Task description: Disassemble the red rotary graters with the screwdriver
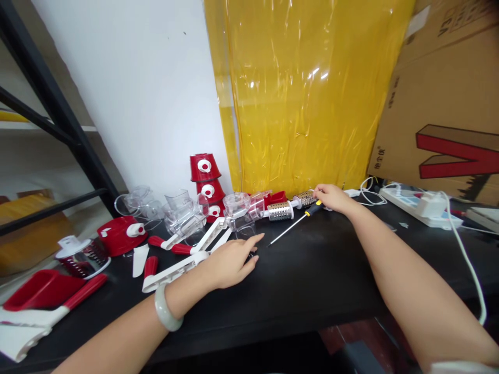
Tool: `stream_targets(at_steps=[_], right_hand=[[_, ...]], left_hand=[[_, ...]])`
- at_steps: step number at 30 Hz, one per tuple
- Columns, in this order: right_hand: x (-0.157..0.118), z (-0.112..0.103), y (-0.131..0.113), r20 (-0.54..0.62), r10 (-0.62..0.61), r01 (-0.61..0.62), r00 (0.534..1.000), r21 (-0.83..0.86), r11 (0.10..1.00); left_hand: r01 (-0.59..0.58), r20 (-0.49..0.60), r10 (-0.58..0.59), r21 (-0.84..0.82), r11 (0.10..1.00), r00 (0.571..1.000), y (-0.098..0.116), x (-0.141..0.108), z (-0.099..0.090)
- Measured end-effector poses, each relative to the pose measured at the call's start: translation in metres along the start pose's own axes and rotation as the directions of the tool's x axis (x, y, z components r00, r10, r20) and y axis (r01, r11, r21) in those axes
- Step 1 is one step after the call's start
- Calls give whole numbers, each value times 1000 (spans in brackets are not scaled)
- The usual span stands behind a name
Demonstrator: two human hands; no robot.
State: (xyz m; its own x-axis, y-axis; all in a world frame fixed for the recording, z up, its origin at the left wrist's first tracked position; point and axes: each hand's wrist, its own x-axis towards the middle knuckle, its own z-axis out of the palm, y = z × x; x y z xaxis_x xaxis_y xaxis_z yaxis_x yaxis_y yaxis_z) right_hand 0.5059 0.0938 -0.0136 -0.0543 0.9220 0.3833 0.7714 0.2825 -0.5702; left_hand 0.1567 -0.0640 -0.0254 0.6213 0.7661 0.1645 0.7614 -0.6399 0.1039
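Note:
My right hand (330,198) is closed round the yellow-and-black handle of a screwdriver (290,227), whose long shaft slants down to the left over the black table (304,280). My left hand (234,262) hovers over or rests on the table, fingers apart, beside white crank arms with red grips (175,271); small dark bits show by its fingertips. Behind it stand clear plastic housings (237,208). Metal grater drums (280,211) lie left of the screwdriver handle. Three red bases (208,191) are stacked near the wall.
At the left are a red base (121,235), a drum (83,257) and a red-and-white part (47,291). A power strip (421,206) with white cables lies at the right, before a cardboard box (440,104). A black metal frame (58,98) rises at far left.

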Motion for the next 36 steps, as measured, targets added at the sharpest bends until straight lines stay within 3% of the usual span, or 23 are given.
stream_targets(at_steps=[3,5,7,9,11,12,13,15,18,22,26,28,31,33,36], right_hand=[[0,2,0,-23,-4,5,1000,60,998],[0,2,-2,-43,-13,18,999,116,993],[0,2,-5,-76,-22,36,997,183,982],[0,2,-9,-125,-25,57,992,260,964],[-1,3,-14,-186,-18,83,982,346,934],[-1,3,-16,-220,-10,98,975,391,915],[-1,5,-18,-258,1,115,966,436,892],[-1,8,-22,-338,36,154,940,518,841],[0,13,-28,-442,94,222,892,610,761],[-2,15,-38,-505,165,277,847,685,673],[-7,8,-48,-552,286,313,783,747,586],[-10,1,-52,-582,335,345,741,758,553],[-13,-12,-55,-626,345,409,699,747,525],[-16,-20,-57,-653,342,445,676,732,516],[-19,-27,-62,-685,333,470,649,704,533]], left_hand=[[48,-122,-44,31,998,992,-1,-5,-4],[63,-284,-64,-13,998,957,-7,-8,-7],[48,-490,-91,-99,994,867,-16,-9,-12],[54,-673,-172,-192,980,719,-26,-7,-16],[87,-751,-303,-313,946,587,-36,-2,-20],[97,-738,-372,-388,917,563,-40,1,-21],[92,-695,-435,-473,876,573,-45,4,-21],[104,-556,-517,-610,786,651,-53,11,-18],[111,-431,-511,-674,730,744,-63,22,-11],[72,-400,-528,-743,665,749,-71,39,-5],[30,-373,-529,-796,605,763,-63,44,-5],[-3,-417,-494,-766,642,763,-54,38,-7],[-69,-566,-382,-618,783,731,-39,23,-13],[-78,-678,-281,-448,891,679,-32,14,-20],[-92,-804,-23,-97,991,594,-27,5,-31]])
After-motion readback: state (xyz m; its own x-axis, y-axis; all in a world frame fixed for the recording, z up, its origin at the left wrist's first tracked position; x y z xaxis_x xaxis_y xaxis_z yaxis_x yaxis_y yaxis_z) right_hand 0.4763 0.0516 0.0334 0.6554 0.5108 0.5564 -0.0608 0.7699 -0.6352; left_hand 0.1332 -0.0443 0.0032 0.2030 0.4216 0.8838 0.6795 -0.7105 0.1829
